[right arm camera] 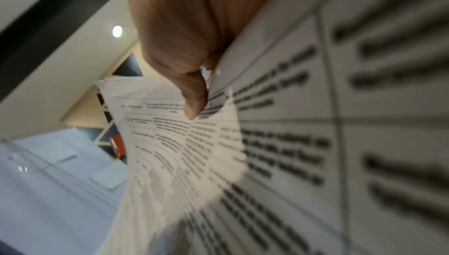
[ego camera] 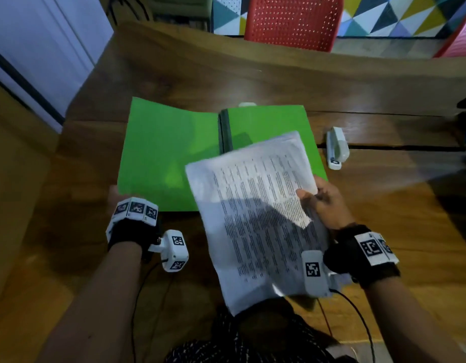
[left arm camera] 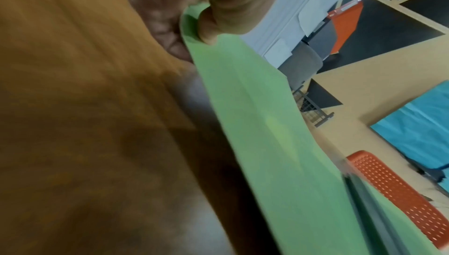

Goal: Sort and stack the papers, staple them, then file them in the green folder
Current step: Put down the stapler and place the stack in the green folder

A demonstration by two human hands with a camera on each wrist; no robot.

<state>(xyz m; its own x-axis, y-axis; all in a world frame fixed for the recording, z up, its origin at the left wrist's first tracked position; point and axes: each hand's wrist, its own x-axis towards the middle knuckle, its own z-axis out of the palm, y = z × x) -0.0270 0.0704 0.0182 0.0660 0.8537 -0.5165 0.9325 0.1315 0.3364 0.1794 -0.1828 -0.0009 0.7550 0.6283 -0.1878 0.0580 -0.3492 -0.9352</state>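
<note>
**Papers held over open folder; cover corner pinched**

I note a brown wooden table [ego camera: 279,82] with visible grain and a dark seam running across its right side. Behind it stand a red perforated plastic chair [ego camera: 292,20] and a wall patterned in coloured triangles [ego camera: 399,17]. A white panelled surface fills the upper left.

The green folder [ego camera: 171,150] lies open and flat on the table, two smooth matte leaves joined by a dark spine at the centre. A small white object shows just past its far edge; I cannot tell what it is.

My left hand [ego camera: 116,196] is at the near left corner of the left leaf. The left wrist view shows the thumb on top of the thin green card and the fingers beneath, pinching that corner, with the corner raised off the wood.

My right hand [ego camera: 323,203] grips the stack of papers [ego camera: 253,218] by its right edge, thumb on the top sheet and fingers behind. The sheets are white, printed with dense dark text in ruled table cells, and they bow slightly; the right wrist view shows several sheets fanned apart at the edge. The stack hangs tilted above the table's near edge, its far corner overlapping the folder's right leaf. I cannot tell whether it is stapled.

A white stapler [ego camera: 337,148], rounded and oblong, rests on the table just beside the folder's right edge, apart from both hands.
</note>
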